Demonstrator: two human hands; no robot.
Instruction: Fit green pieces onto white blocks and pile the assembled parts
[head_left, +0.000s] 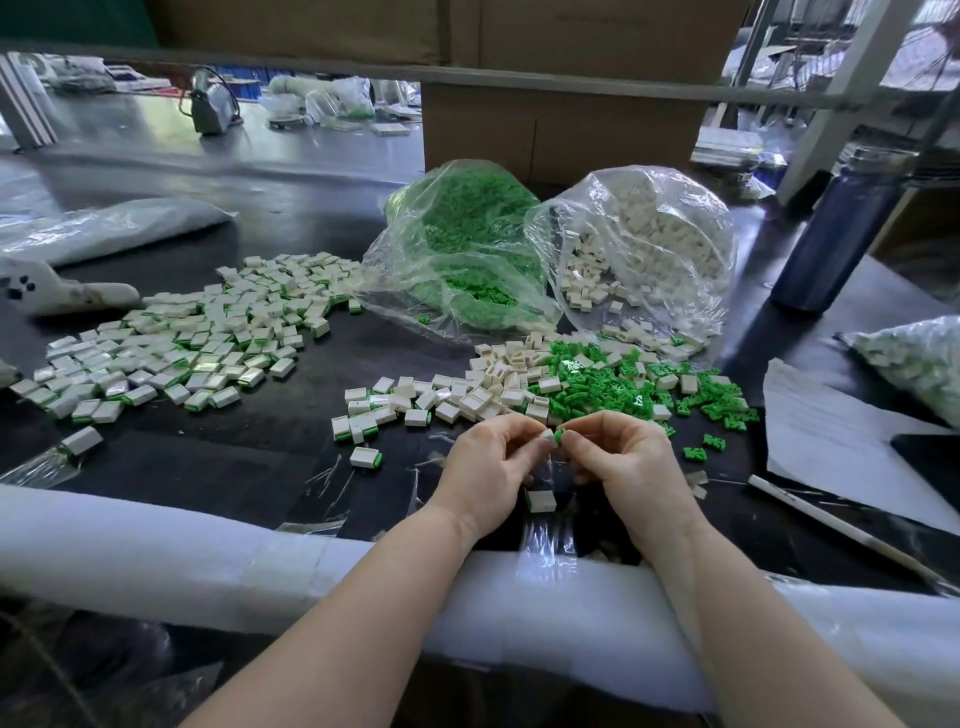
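A small white block meets a green piece end to end, held just above the dark table; behind them lie loose white blocks and green pieces, to their left the pile of assembled parts; two clear bags stand farther back, cardboard boxes beyond; the left hand pinches the block, the right hand pinches the green piece, fingertips curled, wrists over the padded table edge.

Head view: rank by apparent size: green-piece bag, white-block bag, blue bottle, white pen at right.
1-2. green-piece bag and white-block bag: look alike, too close to rank.
3. blue bottle.
4. white pen: long but thin, and nearer the camera, so unsure.
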